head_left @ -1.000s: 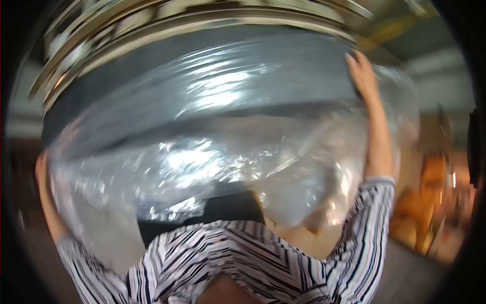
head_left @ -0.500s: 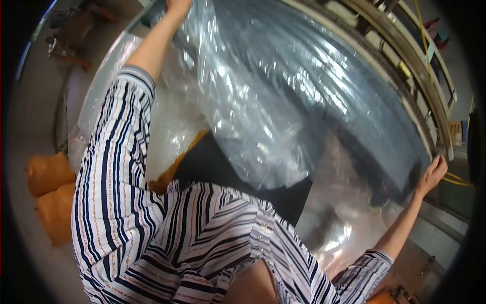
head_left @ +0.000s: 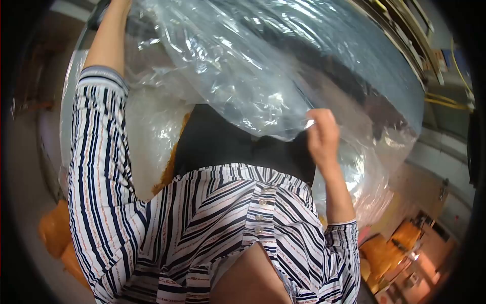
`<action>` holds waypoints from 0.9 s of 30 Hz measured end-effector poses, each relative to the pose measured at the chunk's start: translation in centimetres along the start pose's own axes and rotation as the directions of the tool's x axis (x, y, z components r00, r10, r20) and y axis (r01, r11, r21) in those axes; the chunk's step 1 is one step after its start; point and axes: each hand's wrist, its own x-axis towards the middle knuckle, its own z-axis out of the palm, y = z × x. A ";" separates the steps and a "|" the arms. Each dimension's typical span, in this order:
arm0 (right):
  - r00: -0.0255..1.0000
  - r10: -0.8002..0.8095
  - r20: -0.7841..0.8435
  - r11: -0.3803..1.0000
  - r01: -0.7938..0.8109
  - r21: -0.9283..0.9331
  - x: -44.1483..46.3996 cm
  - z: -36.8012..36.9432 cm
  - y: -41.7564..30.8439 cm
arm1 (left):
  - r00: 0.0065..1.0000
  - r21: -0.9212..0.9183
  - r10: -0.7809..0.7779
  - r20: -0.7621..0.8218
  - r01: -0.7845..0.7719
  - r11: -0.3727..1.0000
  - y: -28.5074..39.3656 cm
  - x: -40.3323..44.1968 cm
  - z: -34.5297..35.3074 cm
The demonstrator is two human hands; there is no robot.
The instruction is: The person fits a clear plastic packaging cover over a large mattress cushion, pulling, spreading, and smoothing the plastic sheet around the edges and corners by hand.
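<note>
A large crumpled sheet of clear plastic film [head_left: 238, 96] spreads in front of my body, its lower edge hanging over my dark trousers [head_left: 223, 137]. At that edge, my right hand [head_left: 324, 137] has its fingers curled closed on the film. My left arm stretches to the top left, where my left hand [head_left: 120, 4] is mostly cut off by the frame's edge; its fingers are hidden. It is beside the upper left part of the film. Beneath the clear film, at the upper right, lies a smooth blue-grey surface [head_left: 400, 76].
A metal-and-wood frame or rail [head_left: 417, 50] runs along the upper right. Yellow cords [head_left: 445, 101] hang beside it. Orange rounded objects [head_left: 55, 223] stand on the floor at lower left, and another orange item [head_left: 392, 248] is at lower right.
My right hand has come from the rail at the far right in to the film's near edge and closed on it. My left hand has shifted further left and up.
</note>
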 end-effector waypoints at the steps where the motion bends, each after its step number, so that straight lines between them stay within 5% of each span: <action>1: 0.964 0.266 0.026 0.938 -0.265 0.223 0.3 -2.6 -1.5 | 0.998 -0.098 -0.020 0.059 0.025 0.995 -0.4 0.1 -0.2; 3: 0.848 0.496 -0.188 0.746 -0.305 0.592 0.2 -6.8 -1.5 | 0.991 0.011 0.133 -0.024 -0.133 0.991 -2.2 1.4 0.1; 5: 0.809 0.532 -0.249 0.552 -0.110 0.826 1.5 -11.2 -3.8 | 0.987 0.246 0.154 0.040 -0.159 0.956 -1.6 1.5 -0.2; 8: 0.959 0.116 -0.258 0.119 0.245 0.962 0.7 -14.4 0.0 | 0.978 0.156 0.196 0.076 -0.206 0.966 -2.6 2.0 0.4; 10: 0.948 0.236 -0.214 0.467 0.083 0.881 -0.4 -14.3 0.4 | 0.974 0.144 0.211 0.083 -0.221 0.964 -3.0 2.2 0.9; 11: 0.836 0.546 -0.057 0.572 -0.322 0.755 -0.9 -12.3 1.3 | 0.976 0.109 0.193 0.102 -0.204 0.973 -2.9 2.4 0.6; 12: 0.891 0.437 0.122 0.686 -0.418 0.596 -4.4 -10.1 3.5 | 0.976 0.109 0.182 0.118 -0.195 0.975 -3.0 2.5 0.8; 13: 0.840 0.439 0.319 0.814 -0.522 0.254 -4.2 -7.7 2.9 | 0.978 0.114 0.164 0.129 -0.179 0.977 -3.4 2.5 0.8; 16: 0.913 0.403 0.060 0.803 -0.385 0.455 -4.1 0.8 1.1 | 0.973 0.144 0.171 0.157 -0.194 0.970 -4.7 2.3 0.2; 17: 0.839 0.529 0.130 0.643 -0.496 0.583 -3.0 2.1 0.0 | 0.972 0.184 0.158 0.177 -0.190 0.964 -4.5 2.3 -0.1; 19: 0.825 0.539 0.172 0.287 -0.372 0.883 -2.8 4.4 1.8 | 0.965 0.238 0.191 0.180 -0.231 0.943 -3.6 3.1 -0.2; 22: 0.712 0.702 -0.003 0.173 -0.167 0.971 -3.1 -0.6 3.7 | 0.958 0.119 0.253 0.135 -0.269 0.956 -4.9 3.5 -0.1; 24: 0.570 0.775 -0.271 0.424 -0.153 0.893 -4.8 -9.4 4.8 | 0.968 0.012 0.198 0.151 -0.203 0.979 -4.9 3.5 -0.3; 25: 0.554 0.604 -0.573 0.785 -0.289 0.548 -6.8 -14.0 6.2 | 0.972 -0.040 0.167 0.164 -0.162 0.986 -4.9 3.1 -0.3; 27: 0.547 0.176 -0.819 0.921 -0.385 -0.059 -8.8 -23.5 3.9 | 0.884 -0.055 0.289 0.366 -0.290 0.955 -3.0 1.4 0.5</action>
